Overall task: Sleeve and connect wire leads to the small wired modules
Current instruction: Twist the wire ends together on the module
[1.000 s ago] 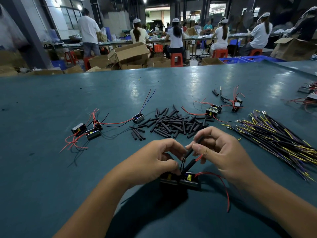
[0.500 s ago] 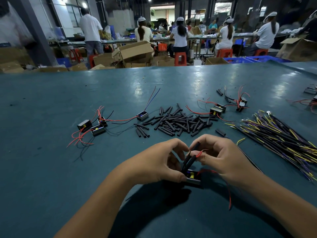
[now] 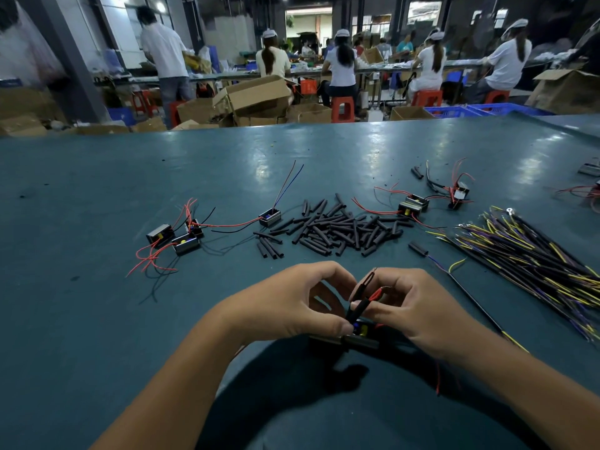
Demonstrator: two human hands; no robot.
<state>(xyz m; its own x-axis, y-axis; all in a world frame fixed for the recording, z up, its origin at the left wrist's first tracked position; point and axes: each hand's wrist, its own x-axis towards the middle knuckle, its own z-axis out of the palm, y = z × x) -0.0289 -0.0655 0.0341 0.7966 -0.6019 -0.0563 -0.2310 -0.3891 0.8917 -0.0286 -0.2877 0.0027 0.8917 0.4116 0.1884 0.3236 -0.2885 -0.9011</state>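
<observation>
**Legible markings: none**

I find no readable text, label, brand, number or sign. The small modules (image 3: 362, 332) near me and the far cardboard boxes (image 3: 256, 95) show faces too small or blurred to read.

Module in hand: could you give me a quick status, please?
Left hand pinching black sleeve. Right hand pinching red lead. Module underneath. Nothing in the way.

Seven loose modules (image 3: 270, 217) – three left, one middle, three right – two hands (image 3: 292, 303).
</observation>
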